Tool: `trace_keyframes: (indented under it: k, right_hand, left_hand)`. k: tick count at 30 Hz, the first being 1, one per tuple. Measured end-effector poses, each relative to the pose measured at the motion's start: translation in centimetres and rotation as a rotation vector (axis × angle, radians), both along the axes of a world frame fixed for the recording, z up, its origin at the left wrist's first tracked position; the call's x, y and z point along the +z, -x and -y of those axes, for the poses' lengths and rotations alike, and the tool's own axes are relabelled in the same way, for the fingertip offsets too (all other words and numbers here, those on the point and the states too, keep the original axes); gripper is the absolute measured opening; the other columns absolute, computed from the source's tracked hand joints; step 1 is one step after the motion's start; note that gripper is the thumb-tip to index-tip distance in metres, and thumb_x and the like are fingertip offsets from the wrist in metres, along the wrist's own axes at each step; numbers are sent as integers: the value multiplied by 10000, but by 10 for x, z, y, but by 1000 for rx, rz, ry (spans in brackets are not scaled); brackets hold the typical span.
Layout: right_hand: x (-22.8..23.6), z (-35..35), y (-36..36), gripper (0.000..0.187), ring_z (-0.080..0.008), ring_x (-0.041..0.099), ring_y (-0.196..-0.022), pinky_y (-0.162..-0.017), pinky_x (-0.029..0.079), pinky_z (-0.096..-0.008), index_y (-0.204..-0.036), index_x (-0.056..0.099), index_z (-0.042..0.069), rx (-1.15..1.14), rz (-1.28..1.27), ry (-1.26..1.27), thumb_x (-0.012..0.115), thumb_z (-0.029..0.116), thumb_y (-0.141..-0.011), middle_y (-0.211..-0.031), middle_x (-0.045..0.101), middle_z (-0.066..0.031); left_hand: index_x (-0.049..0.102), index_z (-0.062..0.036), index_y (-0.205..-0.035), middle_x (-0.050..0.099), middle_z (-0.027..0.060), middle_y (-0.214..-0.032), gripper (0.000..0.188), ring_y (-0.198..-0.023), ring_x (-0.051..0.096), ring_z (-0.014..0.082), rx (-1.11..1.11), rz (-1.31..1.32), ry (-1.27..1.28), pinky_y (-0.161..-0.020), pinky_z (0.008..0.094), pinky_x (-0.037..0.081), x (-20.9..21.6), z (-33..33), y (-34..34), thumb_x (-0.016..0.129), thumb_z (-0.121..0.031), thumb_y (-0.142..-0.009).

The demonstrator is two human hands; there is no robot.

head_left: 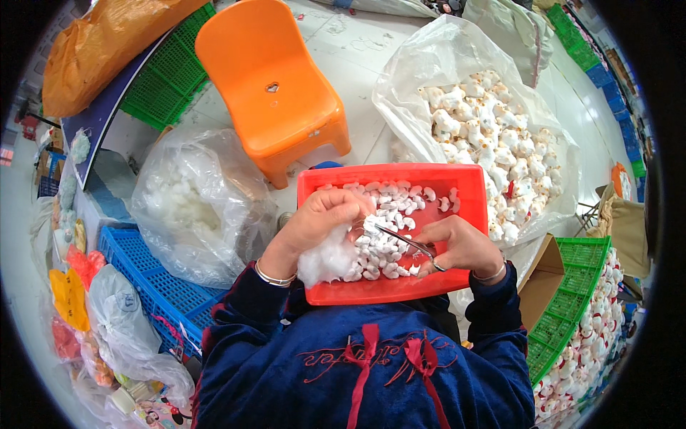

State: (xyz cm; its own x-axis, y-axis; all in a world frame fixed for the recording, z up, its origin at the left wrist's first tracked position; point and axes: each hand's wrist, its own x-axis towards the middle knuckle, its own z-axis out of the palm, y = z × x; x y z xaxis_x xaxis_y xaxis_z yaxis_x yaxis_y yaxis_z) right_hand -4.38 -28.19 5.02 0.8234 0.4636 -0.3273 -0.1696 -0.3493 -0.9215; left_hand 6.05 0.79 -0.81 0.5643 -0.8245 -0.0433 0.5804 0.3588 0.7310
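Note:
My left hand (pixel 314 223) is closed, pinching a small white plush piece (pixel 371 223) between thumb and fingers. A fluffy wad of white stuffing (pixel 327 259) hangs under the same hand, partly hidden by it. My right hand (pixel 461 247) has its fingers in the handle loops of metal forceps (pixel 404 238), whose tips reach to the plush piece. Whether the tips are inside it or only touching I cannot tell. Below both hands lies a red plastic tray (pixel 421 287), holding many small white curved plush pieces (pixel 379 266).
A clear bag of stuffing (pixel 179 207) stands left, by a blue crate (pixel 146 275). Beyond the tray is an orange plastic chair (pixel 275 93). At the right are a big clear bag of white plush bodies (pixel 493 136), a cardboard box (pixel 543 279) and a green crate (pixel 575 300).

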Motion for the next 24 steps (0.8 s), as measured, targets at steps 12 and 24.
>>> trace_keyframes:
  k: [12,24]
  right_hand:
    - [11,8,17,369,-84,481,-648,-599,418,-305,-990,740,-29,-44,-133,184,911,223,-782,-654,544,-31]
    - [16,27,31,363,-83,446,-620,-565,389,-307,-968,737,-27,-88,-116,167,910,226,-774,-633,520,-26]
  left_hand:
    - [708,-24,-972,669,4,-793,62,-681,581,62,-85,281,-405,-614,211,447,25,15,2,708,-83,-954]
    - [687,-23,-1160,713,43,-1010,256,-979,685,150,26,713,-477,-860,284,561,25,19,5,738,-89,-918]
